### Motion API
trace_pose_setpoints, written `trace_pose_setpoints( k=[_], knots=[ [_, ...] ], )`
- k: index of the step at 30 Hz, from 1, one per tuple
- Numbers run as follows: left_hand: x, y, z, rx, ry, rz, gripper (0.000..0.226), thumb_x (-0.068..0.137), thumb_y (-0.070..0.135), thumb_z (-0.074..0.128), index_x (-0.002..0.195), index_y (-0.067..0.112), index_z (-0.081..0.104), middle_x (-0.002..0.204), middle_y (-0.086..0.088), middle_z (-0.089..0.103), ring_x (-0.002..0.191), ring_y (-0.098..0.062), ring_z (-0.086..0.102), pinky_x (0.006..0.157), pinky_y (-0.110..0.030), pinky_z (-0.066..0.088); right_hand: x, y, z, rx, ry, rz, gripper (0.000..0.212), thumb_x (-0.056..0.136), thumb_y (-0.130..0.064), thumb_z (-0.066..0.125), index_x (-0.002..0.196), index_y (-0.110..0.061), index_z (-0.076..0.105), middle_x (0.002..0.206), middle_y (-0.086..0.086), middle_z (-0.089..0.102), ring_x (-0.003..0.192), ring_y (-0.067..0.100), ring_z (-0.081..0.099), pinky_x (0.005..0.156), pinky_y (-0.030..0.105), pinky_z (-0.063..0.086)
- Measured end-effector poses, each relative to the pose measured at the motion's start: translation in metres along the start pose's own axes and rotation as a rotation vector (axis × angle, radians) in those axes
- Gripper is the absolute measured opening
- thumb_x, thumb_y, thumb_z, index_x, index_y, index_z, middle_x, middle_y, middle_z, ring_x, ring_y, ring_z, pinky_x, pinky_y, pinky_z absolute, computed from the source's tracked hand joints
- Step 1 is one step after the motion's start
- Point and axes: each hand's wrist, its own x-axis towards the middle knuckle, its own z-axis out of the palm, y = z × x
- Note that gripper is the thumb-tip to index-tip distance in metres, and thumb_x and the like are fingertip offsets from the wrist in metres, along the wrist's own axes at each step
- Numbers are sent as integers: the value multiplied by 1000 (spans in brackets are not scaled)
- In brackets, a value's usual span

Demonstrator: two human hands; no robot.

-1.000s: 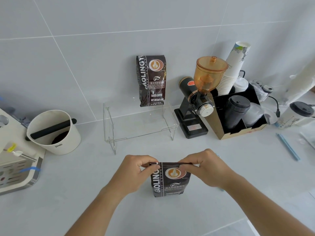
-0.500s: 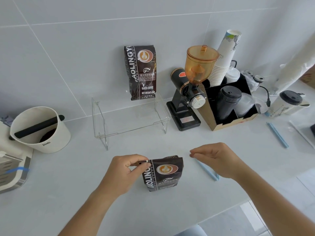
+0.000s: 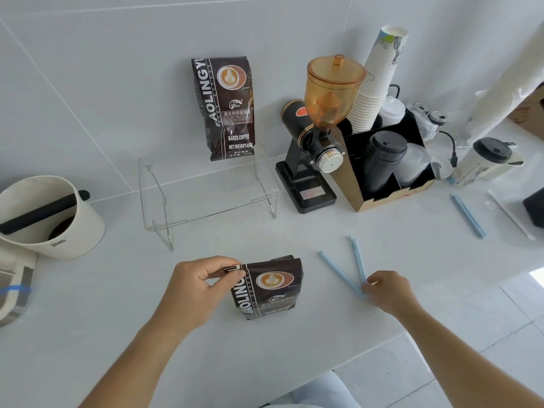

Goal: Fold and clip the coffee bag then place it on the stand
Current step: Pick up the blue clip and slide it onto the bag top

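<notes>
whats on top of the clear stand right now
One coffee bag stands upright at the back of the clear stand, against the wall. The rest of its shelf looks bare. Where the bag's base meets the shelf is hard to see through the clear plastic.

Dark brown coffee bag (image 3: 269, 287), orange-cream latte emblem; pale blue clip (image 3: 343, 273).

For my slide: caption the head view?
Left hand pinches folded coffee bag; right hand grasps open blue clip.

Dark coffee bag (image 3: 269, 287) upright on the desk (image 3: 117, 304), top seemingly folded; blue clip (image 3: 344, 267) open beside it; clear stand (image 3: 206, 189) behind.
</notes>
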Motion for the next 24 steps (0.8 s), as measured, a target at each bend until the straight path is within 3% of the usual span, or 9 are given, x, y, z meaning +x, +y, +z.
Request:
trace_pose_setpoints(
  k=[3,7,10,14,18,24],
  knots=[
    [0,-1,0,5,0,-10,18,80,4,75,78,22,76,82,16,75,73,0,71,69,-3,48,1,-2,4,-21,15,26,7,80,-25,67,77,-19,70,79,6,74,72,27,71,66,32,58],
    [1,-2,1,5,4,-13,12,79,4,75,82,15,78,82,15,76,74,-3,71,71,-5,50,-1,-2,7,-82,30,58,13,81,-17,58,77,-11,69,76,10,72,74,30,67,51,25,42],
    [2,-2,1,-8,8,-26,13,79,4,75,81,16,77,81,14,77,73,-3,72,71,-7,51,-4,-4,6,-153,60,31,13,84,-18,54,76,-14,63,77,8,65,73,31,60,55,27,40],
    [1,1,2,-33,16,-43,29,77,5,77,73,33,75,77,15,76,71,0,72,70,-6,51,-9,-6,1,-187,93,-17,15,90,-19,49,80,-13,58,73,5,58,68,27,54,52,29,38],
    [5,-1,0,-39,18,-49,27,77,5,77,78,32,74,76,15,77,72,-1,72,72,-9,53,-16,-10,-11,-47,132,-62,16,90,-15,50,78,-13,60,70,8,68,68,29,64,57,35,54],
    [12,-4,-1,-54,17,-80,25,77,6,77,81,31,75,77,14,77,73,-3,73,72,-14,55,-34,-31,-46,249,212,-145,16,89,-8,59,76,-13,67,70,10,75,67,28,74,70,41,61]
  ],
)
